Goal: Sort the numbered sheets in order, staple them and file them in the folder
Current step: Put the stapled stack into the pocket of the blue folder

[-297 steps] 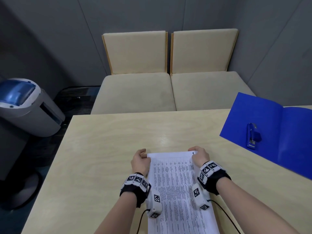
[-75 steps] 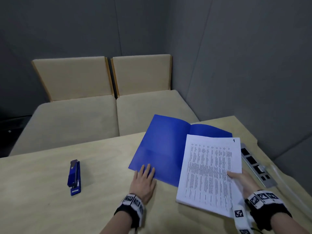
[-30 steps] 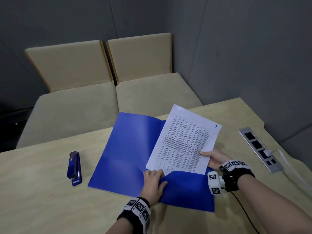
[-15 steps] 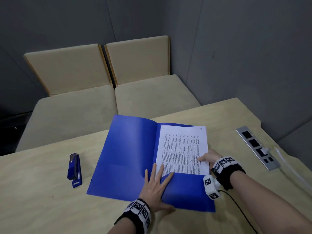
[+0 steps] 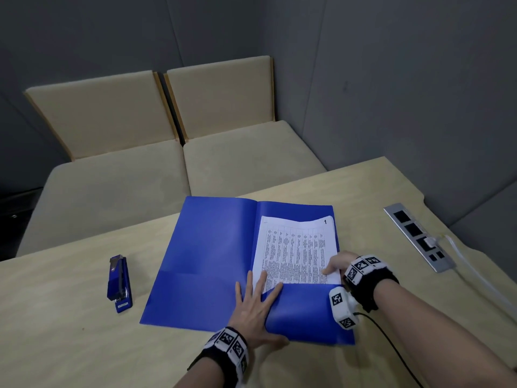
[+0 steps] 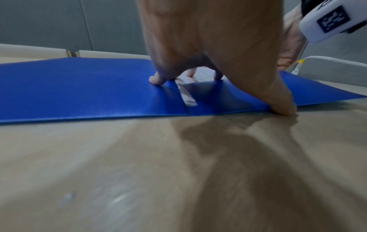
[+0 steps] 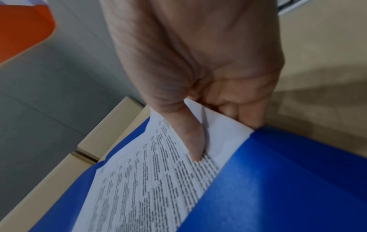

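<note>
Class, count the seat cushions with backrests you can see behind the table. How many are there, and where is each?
2. The left seat cushion lies behind the table's left part; the right seat cushion sits beside it, nearer the room's corner. More seats may lie outside the view.

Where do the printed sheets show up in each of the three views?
Head: sheets right of centre, lower edge tucked in the blue folder pocket.
Left wrist: only a white sliver at the pocket slit.
Right wrist: sheets centre, pinched by the right hand.
Shared landmark: the blue folder.
</note>
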`<state>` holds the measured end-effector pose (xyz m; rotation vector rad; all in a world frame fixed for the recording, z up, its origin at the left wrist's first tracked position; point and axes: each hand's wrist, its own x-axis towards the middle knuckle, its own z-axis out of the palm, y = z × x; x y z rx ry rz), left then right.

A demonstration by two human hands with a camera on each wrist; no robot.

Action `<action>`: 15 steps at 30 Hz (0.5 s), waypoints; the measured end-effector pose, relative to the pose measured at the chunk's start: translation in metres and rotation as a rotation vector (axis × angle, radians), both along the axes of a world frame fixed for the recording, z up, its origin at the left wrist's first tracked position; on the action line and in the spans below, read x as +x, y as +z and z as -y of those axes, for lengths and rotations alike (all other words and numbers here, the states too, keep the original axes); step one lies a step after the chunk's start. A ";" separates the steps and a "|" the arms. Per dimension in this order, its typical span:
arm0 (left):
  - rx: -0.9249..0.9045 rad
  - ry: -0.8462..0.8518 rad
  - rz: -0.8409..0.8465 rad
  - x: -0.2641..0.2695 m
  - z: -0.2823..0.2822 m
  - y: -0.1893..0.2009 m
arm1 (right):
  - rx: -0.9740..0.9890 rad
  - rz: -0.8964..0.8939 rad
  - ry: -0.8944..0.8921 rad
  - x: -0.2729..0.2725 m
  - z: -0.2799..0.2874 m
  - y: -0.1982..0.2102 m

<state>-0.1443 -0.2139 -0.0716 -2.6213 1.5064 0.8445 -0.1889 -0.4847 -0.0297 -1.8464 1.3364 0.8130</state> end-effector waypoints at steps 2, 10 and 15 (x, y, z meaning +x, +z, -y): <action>0.004 0.007 0.007 0.000 0.002 0.001 | -0.038 0.079 -0.025 0.003 -0.002 -0.005; -0.023 0.023 -0.004 0.000 0.004 0.002 | -0.259 0.183 0.068 0.003 -0.008 -0.009; -0.017 0.047 -0.015 -0.002 0.005 0.005 | -0.223 0.218 0.138 0.007 -0.002 0.000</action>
